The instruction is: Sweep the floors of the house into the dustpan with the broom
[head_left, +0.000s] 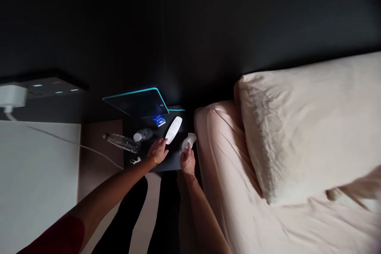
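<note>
My left hand [158, 151] reaches over the dark bedside table [171, 162], fingers stretched out. Its fingertips are at the near end of a white remote control [174, 130], which lies slanted on the tabletop; whether they touch it is hard to tell. Crumpled white tissue [189, 140] is pinched in my right hand [188, 162], above the table's right side. Left of my left hand lie a clear plastic bottle [122, 142] on its side and a smaller bottle with a white cap [143, 134]. A small white tangled item [136, 160] sits near the front edge.
A tablet with a teal edge [139, 102] leans at the back, a blue packet [159, 120] before it. The bed [220, 143] with a pillow [309, 127] borders the table's right. A white charger [13, 95] plugs into the wall socket, its cable [74, 143] trailing to the table.
</note>
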Motion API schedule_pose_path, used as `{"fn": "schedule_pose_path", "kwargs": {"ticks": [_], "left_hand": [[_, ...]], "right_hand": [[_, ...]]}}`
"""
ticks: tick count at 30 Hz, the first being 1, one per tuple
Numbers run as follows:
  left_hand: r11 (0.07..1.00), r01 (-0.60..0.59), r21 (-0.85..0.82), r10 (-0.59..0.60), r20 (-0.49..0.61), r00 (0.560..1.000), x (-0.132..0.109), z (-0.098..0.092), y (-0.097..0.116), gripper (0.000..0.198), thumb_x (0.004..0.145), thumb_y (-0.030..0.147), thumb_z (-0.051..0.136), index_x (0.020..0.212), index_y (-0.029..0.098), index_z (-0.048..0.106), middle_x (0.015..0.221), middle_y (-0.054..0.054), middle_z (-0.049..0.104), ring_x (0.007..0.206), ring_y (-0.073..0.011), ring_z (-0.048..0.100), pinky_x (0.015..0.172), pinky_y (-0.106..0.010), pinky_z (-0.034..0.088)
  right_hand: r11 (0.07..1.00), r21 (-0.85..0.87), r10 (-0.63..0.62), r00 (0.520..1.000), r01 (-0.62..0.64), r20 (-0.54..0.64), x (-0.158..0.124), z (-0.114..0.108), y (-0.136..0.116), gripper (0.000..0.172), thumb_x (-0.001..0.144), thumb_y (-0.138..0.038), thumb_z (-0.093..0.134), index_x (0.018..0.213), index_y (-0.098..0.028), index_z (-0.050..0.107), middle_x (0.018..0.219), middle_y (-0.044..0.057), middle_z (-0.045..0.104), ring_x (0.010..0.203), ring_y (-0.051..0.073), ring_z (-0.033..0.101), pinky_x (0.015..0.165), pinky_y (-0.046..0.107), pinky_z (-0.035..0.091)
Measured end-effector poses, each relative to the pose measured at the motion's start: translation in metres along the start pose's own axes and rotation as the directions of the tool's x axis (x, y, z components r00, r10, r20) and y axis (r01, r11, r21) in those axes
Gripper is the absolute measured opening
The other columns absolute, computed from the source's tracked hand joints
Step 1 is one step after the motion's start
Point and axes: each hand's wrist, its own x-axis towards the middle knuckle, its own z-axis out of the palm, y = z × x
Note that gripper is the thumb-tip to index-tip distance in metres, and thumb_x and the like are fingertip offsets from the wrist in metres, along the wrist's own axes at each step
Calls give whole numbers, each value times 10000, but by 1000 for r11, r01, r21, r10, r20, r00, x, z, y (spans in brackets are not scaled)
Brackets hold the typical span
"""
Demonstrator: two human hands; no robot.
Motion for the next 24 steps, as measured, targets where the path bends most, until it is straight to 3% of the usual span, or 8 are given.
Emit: {"fn": "schedule_pose_path", "kwargs": {"ticks": [5, 7, 9, 12, 15, 18, 21, 24], "left_hand": [[991, 132, 19, -130, -76, 989, 91, 34, 19, 783, 774, 262, 655, 1459, 135, 299, 1339, -246, 401, 1190, -387, 426, 978, -498, 333], [993, 115, -6, -115, -113, 987, 107, 40, 18, 798, 780, 237, 631, 1478, 127, 260, 1240, -218, 460, 1157, -358, 443, 974, -474, 340], [995, 82, -54, -89, -133, 987, 105, 41, 14, 787, 792, 216, 584, 1488, 116, 230, 1166, -188, 494, 1135, -328, 457, 983, -444, 348], [984, 47, -174, -71, -138, 988, 64, 38, 3, 820, 798, 253, 552, 1501, 89, 161, 1204, -192, 492, 1166, -314, 454, 1025, -423, 349], [962, -21, -271, -10, -114, 993, -12, 37, -15, 818, 844, 358, 504, 1509, 99, 105, 1428, -215, 349, 1325, -324, 341, 1109, -429, 285], [953, 8, -301, -29, -64, 998, -84, 41, -41, 780, 852, 352, 498, 1513, 171, 125, 1501, -163, 293, 1384, -303, 286, 1136, -417, 266], [943, 53, -329, -67, -30, 997, -120, 45, -65, 788, 853, 351, 504, 1513, 191, 105, 1506, -163, 293, 1377, -299, 313, 1122, -418, 297], [933, 60, -354, -78, -37, 996, -124, 44, -82, 786, 855, 334, 508, 1509, 208, 92, 1502, -167, 293, 1376, -293, 318, 1112, -420, 312]], "right_hand": [[997, -64, -32, 997, 37, 77, 20, 66, 26, 567, 895, -199, 281, 1446, -73, 323, 1143, 217, 531, 988, 272, 579, 876, 445, 490], [997, -66, -37, 997, 41, 67, 27, 76, 28, 582, 889, -166, 273, 1464, -69, 281, 1188, 230, 502, 1040, 284, 560, 894, 451, 483], [995, -66, -65, 996, 69, 63, 45, 76, 21, 602, 879, -145, 284, 1477, -79, 255, 1235, 229, 473, 1077, 287, 543, 918, 446, 472], [988, -112, -97, 988, 110, 118, 95, 66, -5, 611, 863, -110, 276, 1472, -68, 278, 1262, 228, 459, 1058, 279, 543, 912, 417, 469], [969, -188, -125, 976, 159, 179, 159, 55, -43, 611, 851, -71, 257, 1459, -29, 302, 1267, 233, 456, 1014, 261, 542, 884, 379, 460], [945, -228, -195, 964, 234, 180, 205, 50, -75, 624, 833, -62, 303, 1457, -37, 316, 1269, 220, 462, 1031, 262, 504, 882, 369, 441], [903, -285, -264, 939, 321, 221, 205, 48, -84, 638, 818, -62, 333, 1456, -81, 344, 1261, 198, 487, 1047, 282, 463, 848, 382, 446], [822, -354, -323, 877, 447, 356, 163, 45, -72, 637, 823, -66, 319, 1453, -137, 375, 1235, 171, 523, 1025, 306, 454, 798, 415, 453]]}}
